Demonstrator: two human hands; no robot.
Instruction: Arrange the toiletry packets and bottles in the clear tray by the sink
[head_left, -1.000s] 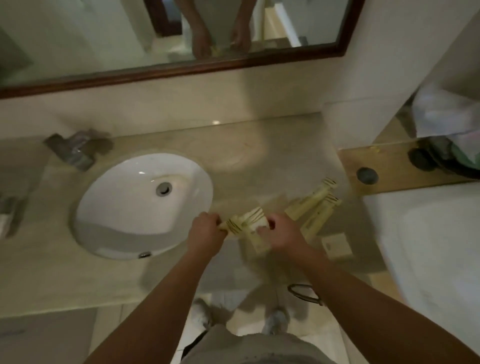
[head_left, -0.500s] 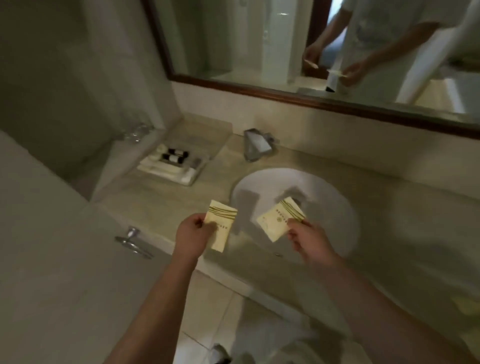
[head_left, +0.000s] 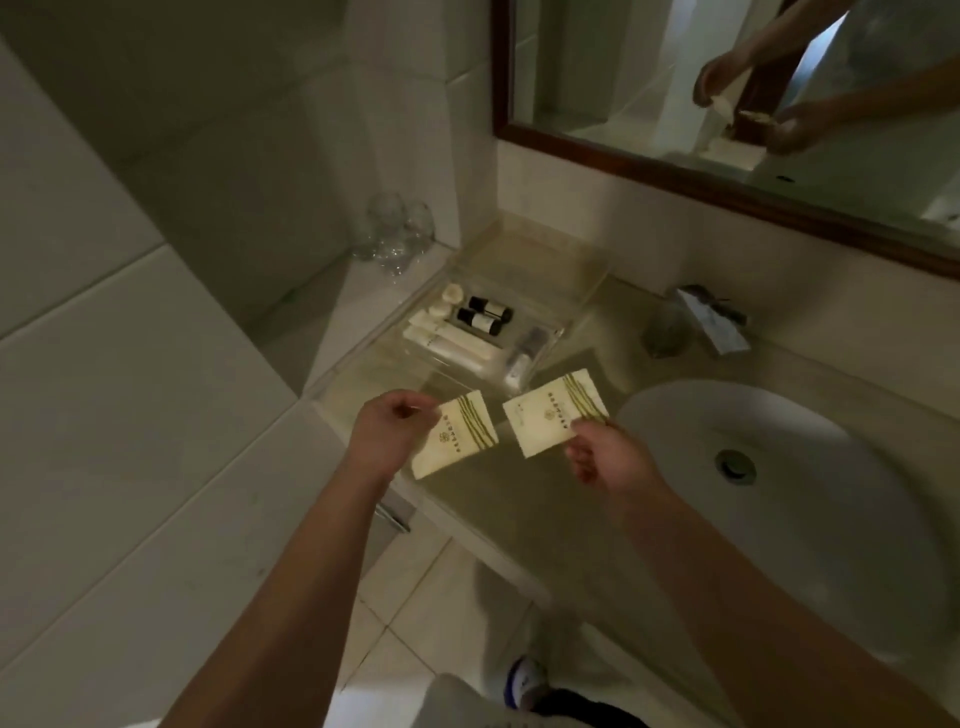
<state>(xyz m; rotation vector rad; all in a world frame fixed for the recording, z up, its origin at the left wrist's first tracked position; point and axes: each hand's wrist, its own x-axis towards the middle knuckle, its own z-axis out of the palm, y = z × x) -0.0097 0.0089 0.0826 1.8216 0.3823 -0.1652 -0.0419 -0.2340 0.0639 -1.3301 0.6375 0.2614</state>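
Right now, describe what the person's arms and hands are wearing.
Nothing shows on them. The left forearm and right forearm are bare down to the frame edge, no sleeves. The left hand and right hand have no gloves, and no watch, ring or bracelet is visible.

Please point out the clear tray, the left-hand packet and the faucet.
clear tray (head_left: 540, 286): head view, bare base.
left-hand packet (head_left: 457, 434): head view, printed face.
faucet (head_left: 714, 319): head view, spout.

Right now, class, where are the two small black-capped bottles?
Head view: the two small black-capped bottles lie in the clear plastic tray, left of the white sink, beside white tubes.
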